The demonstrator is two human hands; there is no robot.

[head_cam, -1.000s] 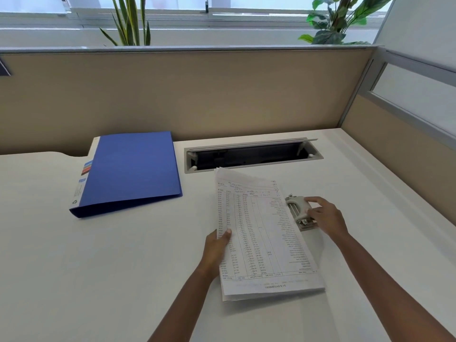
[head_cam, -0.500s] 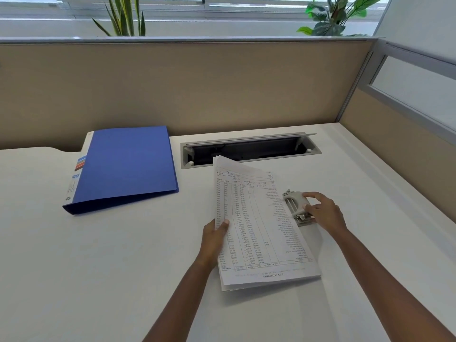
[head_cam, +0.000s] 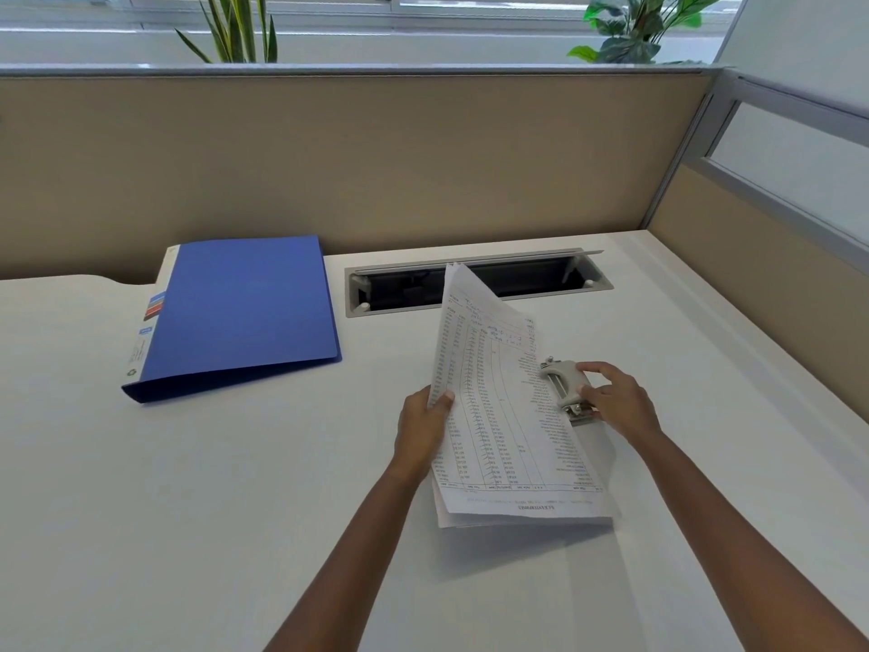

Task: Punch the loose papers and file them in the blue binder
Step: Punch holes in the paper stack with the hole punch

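Right of the closed blue binder [head_cam: 244, 312], the left hand [head_cam: 421, 428] pinches the papers [head_cam: 503, 416] while the right hand [head_cam: 613, 402] grips the punch [head_cam: 564, 385]. Tilted sheets could slip unevenly, misaligning the holes.

Inventory of the station: white desk [head_cam: 188, 510], one. Blue binder [head_cam: 240, 312], one. Hole punch [head_cam: 564, 383], one. Stack of printed papers [head_cam: 498, 416], one; it holds several sheets, exact number not readable. Hands, two: left hand [head_cam: 421, 430], right hand [head_cam: 616, 402]. Cable hatch [head_cam: 404, 287], one. Beige screens, two: back partition panel [head_cam: 376, 162], side partition panel [head_cam: 762, 256]. Plants, two: spiky-leaved plant [head_cam: 235, 28], broad-leaved plant [head_cam: 635, 30].
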